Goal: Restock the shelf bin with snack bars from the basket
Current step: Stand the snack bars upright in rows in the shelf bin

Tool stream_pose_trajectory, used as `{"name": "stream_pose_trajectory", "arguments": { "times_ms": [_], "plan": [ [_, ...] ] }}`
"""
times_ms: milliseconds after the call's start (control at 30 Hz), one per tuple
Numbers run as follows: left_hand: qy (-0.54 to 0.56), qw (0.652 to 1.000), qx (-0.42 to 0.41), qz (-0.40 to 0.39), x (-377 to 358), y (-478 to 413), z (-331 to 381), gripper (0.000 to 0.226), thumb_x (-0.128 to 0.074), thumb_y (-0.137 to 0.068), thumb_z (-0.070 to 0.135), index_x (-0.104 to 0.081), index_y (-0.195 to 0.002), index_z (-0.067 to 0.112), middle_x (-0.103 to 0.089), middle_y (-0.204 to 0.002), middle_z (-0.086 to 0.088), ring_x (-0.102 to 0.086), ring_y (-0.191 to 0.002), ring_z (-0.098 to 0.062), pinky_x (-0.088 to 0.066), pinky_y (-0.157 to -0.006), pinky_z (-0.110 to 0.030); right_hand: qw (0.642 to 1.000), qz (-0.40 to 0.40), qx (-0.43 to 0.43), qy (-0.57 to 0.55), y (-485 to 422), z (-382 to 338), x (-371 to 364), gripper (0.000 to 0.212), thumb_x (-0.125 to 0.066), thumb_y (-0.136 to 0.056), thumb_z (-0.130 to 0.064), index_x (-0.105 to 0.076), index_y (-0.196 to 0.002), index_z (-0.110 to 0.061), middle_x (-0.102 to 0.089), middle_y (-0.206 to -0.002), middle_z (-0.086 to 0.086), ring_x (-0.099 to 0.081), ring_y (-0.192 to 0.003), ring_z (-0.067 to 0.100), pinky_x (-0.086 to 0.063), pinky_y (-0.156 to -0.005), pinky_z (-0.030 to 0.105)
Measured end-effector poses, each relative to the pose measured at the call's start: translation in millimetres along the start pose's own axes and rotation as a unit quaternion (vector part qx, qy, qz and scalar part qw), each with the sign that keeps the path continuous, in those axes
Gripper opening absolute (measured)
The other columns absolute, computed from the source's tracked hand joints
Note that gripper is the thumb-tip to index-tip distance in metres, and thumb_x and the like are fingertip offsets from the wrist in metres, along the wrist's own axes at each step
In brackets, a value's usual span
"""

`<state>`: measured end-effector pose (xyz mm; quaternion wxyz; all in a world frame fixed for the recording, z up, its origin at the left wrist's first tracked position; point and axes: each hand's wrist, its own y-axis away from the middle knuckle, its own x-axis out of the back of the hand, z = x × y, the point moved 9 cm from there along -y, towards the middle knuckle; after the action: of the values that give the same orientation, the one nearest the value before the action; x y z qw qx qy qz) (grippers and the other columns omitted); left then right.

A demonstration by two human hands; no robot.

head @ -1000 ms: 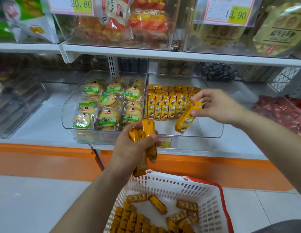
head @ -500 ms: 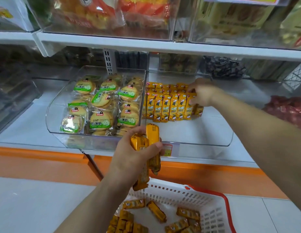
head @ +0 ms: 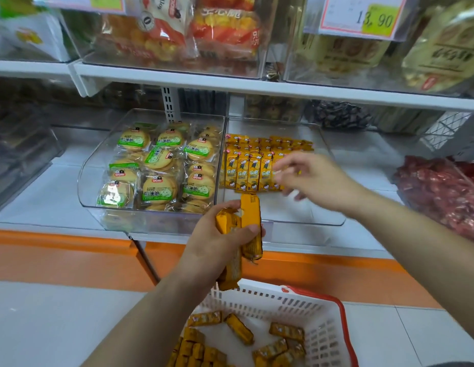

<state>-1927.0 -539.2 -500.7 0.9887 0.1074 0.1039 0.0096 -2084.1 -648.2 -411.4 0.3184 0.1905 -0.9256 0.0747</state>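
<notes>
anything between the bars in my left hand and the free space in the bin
Only the clear front wall of the bin, which the snack bars in the left hand must clear. The right hand is over the stocked row, further back.

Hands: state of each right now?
Left hand: grips several snack bars.
Right hand: open, motion-blurred, nothing visibly held.

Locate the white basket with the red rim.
Head view, bottom centre-right: the basket sits just below the left hand, before the orange shelf base, snack bars inside.
</notes>
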Motion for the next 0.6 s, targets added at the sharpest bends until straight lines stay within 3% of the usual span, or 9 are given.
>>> {"name": "stream_pose_trajectory", "arguments": {
  "times_ms": [67,167,233,300,433,600],
  "plan": [
    [-0.036,0.999,-0.012,-0.015,-7.0,4.7,1.6,0.05,-0.085,-0.081,0.022,-0.061,-0.124,0.032,-0.079,-0.105,-0.008,-0.076,-0.1,-0.028,-0.06,-0.088,-0.056,0.994,-0.062,-0.034,-0.081,31.1,-3.9,-32.4,0.014,-0.066,-0.094,-0.036,-0.066,-0.106,-0.029,-0.07,-0.089,0.001,-0.069,-0.064,0.013,-0.053,-0.054,0.028],
    [-0.089,0.995,-0.027,-0.039,-21.0,14.9,1.7,0.054,-0.085,-0.072,0.035,-0.064,-0.122,0.036,-0.078,-0.105,-0.003,-0.075,-0.099,-0.024,-0.06,-0.088,-0.05,0.998,-0.062,-0.033,-0.009,50.8,-5.7,-45.2,0.032,-0.073,-0.084,-0.049,-0.067,-0.107,-0.028,-0.067,-0.092,0.002,-0.069,-0.059,0.014,-0.055,-0.051,0.026],
    [-0.088,0.995,-0.029,-0.045,-25.4,20.6,0.8,0.053,-0.086,-0.072,0.035,-0.065,-0.121,0.035,-0.078,-0.1,-0.003,-0.076,-0.093,-0.024,-0.061,-0.081,-0.044,0.995,-0.079,-0.042,-0.052,55.2,-4.0,-43.0,0.029,-0.078,-0.082,-0.041,-0.07,-0.102,-0.022,-0.068,-0.093,0.008,-0.069,-0.06,0.016,-0.056,-0.055,0.027],
    [-0.06,0.997,-0.017,-0.045,-25.4,24.1,0.6,0.054,-0.089,-0.073,0.03,-0.065,-0.122,0.031,-0.077,-0.097,-0.008,-0.076,-0.088,-0.03,-0.06,-0.072,-0.037,0.986,-0.088,-0.051,-0.135,60.6,0.1,-33.9,0.021,-0.08,-0.08,-0.032,-0.074,-0.099,-0.023,-0.07,-0.101,0.009,-0.073,-0.072,0.02,-0.058,-0.063,0.028],
    [-0.015,0.999,0.002,-0.046,-23.6,29.2,1.6,0.044,-0.08,-0.084,0.013,-0.062,-0.123,0.019,-0.077,-0.098,-0.015,-0.077,-0.09,-0.034,-0.061,-0.067,-0.032,0.954,-0.081,-0.059,-0.282,72.6,12.0,-19.3,0.027,-0.079,-0.07,-0.019,-0.075,-0.097,-0.019,-0.073,-0.11,0.007,-0.074,-0.093,0.023,-0.059,-0.073,0.029],
    [-0.016,1.0,-0.012,-0.004,-17.4,28.0,7.6,0.039,-0.079,-0.085,0.013,-0.063,-0.121,0.018,-0.078,-0.093,-0.012,-0.078,-0.084,-0.029,-0.06,-0.063,-0.028,0.959,-0.066,-0.066,-0.267,74.0,19.8,-16.5,0.017,-0.077,-0.079,-0.005,-0.068,-0.091,-0.014,-0.071,-0.103,0.014,-0.073,-0.086,0.022,-0.061,-0.073,0.031]
  ]
}}
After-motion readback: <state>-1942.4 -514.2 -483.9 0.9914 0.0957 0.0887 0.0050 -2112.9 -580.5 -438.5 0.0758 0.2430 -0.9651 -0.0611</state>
